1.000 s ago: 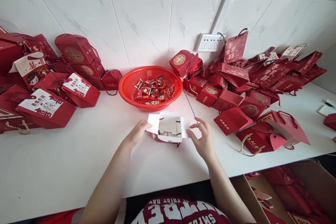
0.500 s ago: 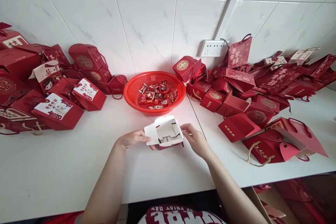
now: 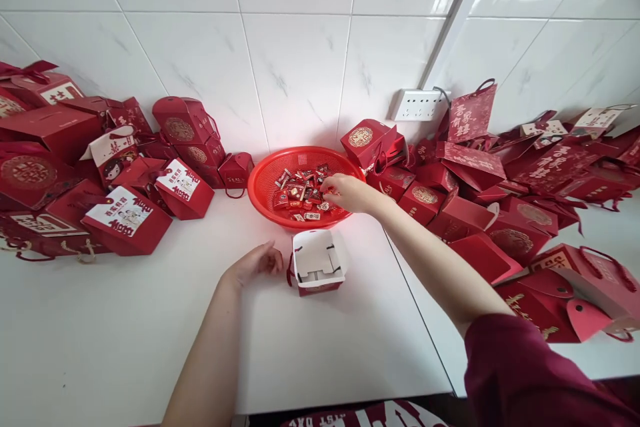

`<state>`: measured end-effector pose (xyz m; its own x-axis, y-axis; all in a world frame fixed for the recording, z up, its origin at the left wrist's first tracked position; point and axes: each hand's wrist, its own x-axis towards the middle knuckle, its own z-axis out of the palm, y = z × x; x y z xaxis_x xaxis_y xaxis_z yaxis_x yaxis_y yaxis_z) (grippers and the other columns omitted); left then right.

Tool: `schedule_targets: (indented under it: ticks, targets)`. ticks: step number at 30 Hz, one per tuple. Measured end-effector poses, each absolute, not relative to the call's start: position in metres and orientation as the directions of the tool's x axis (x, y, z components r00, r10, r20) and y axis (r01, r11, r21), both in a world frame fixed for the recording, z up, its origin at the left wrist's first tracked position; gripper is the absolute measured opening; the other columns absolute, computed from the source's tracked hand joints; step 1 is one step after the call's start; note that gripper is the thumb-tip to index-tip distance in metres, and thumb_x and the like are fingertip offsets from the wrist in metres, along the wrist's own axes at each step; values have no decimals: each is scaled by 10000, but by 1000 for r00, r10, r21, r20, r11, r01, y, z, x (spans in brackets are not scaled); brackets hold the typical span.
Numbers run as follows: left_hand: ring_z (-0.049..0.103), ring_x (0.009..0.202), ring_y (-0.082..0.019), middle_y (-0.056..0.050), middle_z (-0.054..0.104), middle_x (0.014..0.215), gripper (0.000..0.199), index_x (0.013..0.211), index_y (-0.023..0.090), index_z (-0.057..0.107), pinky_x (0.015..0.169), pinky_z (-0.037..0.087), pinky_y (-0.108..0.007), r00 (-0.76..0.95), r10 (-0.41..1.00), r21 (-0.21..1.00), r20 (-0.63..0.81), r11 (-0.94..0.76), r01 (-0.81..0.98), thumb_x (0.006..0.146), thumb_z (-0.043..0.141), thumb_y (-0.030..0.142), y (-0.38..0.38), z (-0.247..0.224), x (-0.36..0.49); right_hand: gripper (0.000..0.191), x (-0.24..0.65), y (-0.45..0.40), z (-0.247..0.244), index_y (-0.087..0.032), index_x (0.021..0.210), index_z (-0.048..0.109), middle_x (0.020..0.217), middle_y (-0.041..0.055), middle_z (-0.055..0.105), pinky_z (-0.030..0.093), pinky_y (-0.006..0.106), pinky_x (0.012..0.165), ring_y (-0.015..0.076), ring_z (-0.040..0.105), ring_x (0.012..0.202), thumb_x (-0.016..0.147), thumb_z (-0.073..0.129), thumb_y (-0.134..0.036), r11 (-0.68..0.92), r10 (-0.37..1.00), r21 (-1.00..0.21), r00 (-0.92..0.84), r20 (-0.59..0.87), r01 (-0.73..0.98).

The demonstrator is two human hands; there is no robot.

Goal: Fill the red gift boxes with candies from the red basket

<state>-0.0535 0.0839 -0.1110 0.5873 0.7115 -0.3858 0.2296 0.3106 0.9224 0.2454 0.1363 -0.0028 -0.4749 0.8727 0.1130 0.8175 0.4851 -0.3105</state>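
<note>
One long white table (image 3: 125, 333) here, and two heaps on it: a left heap of red boxes (image 3: 37, 173) and a right heap of red boxes (image 3: 475, 163), both too tangled to count. Two boxes with white panels (image 3: 123, 211) front the left one. Between them, one red basket (image 3: 265, 180) against the wall, and one white wall socket (image 3: 420, 105) above the right heap. The right forearm cuts across, masking several boxes. Centre stage, just before the basket — one open box (image 3: 315, 257), white inside, lid up. Left hand (image 3: 257, 263) just beside it, fingers loosely curled, nothing held. Right hand (image 3: 345, 192) in the basket, fingers bent down, hiding some sweets (image 3: 297, 197); a dozen or more show, overlapping — whether it grips one, I can't tell.
</note>
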Motion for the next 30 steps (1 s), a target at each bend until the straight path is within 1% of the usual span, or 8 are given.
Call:
schedule_targets:
  ticks: [2, 5, 9, 12, 16, 20, 25, 30]
  targets:
    - [408, 510, -131, -29, 506, 550, 656, 586, 169, 625, 494, 283, -254, 564, 727, 919, -392, 327, 219, 785, 458, 772, 88, -115, -49, 226, 223, 162, -5, -186, 1098, 682, 1122, 102, 689, 482, 313, 840, 250, 645, 1024, 906, 566, -214, 575, 801, -253, -598, -19, 778]
    - [342, 484, -107, 27, 398, 523, 581, 594, 175, 536, 478, 245, -241, 549, 736, 916, -397, 355, 187, 783, 525, 724, 92, -116, -46, 220, 188, 193, -14, -193, 1017, 717, 1010, 90, 728, 489, 294, 746, 254, 679, 904, 815, 648, -142, 635, 733, -215, -667, -133, 742]
    - [228, 463, -83, 81, 251, 517, 503, 618, 187, 470, 452, 205, -229, 548, 720, 899, -425, 407, 162, 782, 619, 638, 94, -115, -46, 205, 157, 231, -29, -103, 1021, 705, 1043, 189, 719, 494, 334, 709, 306, 688, 889, 852, 592, -127, 619, 754, -114, -629, -189, 777]
    - [223, 466, -83, 89, 221, 522, 490, 619, 193, 449, 446, 248, -227, 550, 716, 890, -431, 437, 129, 772, 650, 612, 96, -117, -49, 287, 146, 256, -40, -56, 1136, 655, 1139, 243, 683, 506, 359, 731, 335, 681, 957, 884, 571, -165, 616, 767, -65, -616, -180, 785]
    - [271, 478, -82, 87, 243, 540, 476, 637, 190, 451, 490, 328, -233, 555, 717, 883, -422, 464, 73, 769, 666, 594, 99, -121, -51, 471, 136, 274, -51, -127, 1275, 583, 1317, 197, 606, 494, 358, 857, 319, 620, 1130, 812, 662, -151, 709, 692, -36, -704, -157, 705]
    - [291, 483, -80, 85, 268, 542, 450, 653, 180, 480, 518, 360, -239, 572, 705, 874, -419, 485, 43, 778, 680, 563, 99, -123, -53, 549, 118, 270, -65, -145, 1249, 597, 1264, 173, 640, 476, 397, 896, 321, 617, 1118, 717, 725, -103, 797, 589, -18, -782, -203, 604]
    - [315, 489, -84, 86, 282, 542, 409, 694, 172, 523, 545, 385, -246, 577, 705, 868, -413, 496, 14, 792, 686, 533, 100, -125, -53, 303, 103, 261, -71, -127, 1105, 644, 1159, 166, 691, 463, 403, 880, 294, 634, 1059, 817, 596, -47, 813, 567, -41, -806, -169, 581]
    - [329, 486, -84, 86, 293, 542, 402, 714, 170, 536, 542, 374, -239, 561, 711, 861, -424, 509, 5, 786, 696, 532, 99, -125, -52, 190, 121, 248, -35, -119, 1045, 658, 1034, 155, 713, 465, 327, 782, 262, 663, 935, 887, 555, -138, 730, 677, -127, -736, -4, 672]
